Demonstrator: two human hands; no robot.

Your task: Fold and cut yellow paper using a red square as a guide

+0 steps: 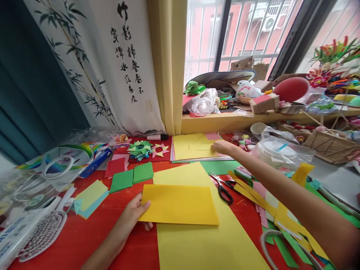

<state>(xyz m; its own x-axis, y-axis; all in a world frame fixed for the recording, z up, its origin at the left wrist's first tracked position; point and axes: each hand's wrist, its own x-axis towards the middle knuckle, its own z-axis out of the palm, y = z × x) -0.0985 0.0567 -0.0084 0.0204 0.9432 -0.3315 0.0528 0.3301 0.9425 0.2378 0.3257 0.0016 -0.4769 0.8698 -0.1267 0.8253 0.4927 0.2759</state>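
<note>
A folded-looking rectangle of deep yellow paper (pixel 180 204) is pinched at its left edge by my left hand (pixel 139 210), thumb on top. It is over a large pale yellow sheet (pixel 197 245) spread on the red table. My right hand (pixel 221 147) reaches far forward to the paper stack (pixel 180 148), fingers closed at the right end of a smaller yellow paper piece (pixel 200 144) on top. Its fingertips are mostly hidden. Black-handled scissors (pixel 224 191) lie open beside the large sheet.
Green paper squares (pixel 121 181), folded paper stars (pixel 140 150) and a pink-and-black marker (pixel 156 137) sit at the back left. Nearer left are a hairbrush (pixel 45 236) and pale papers (pixel 92 197). Paper strips (pixel 289 217) and a tape roll (pixel 270 240) crowd the right.
</note>
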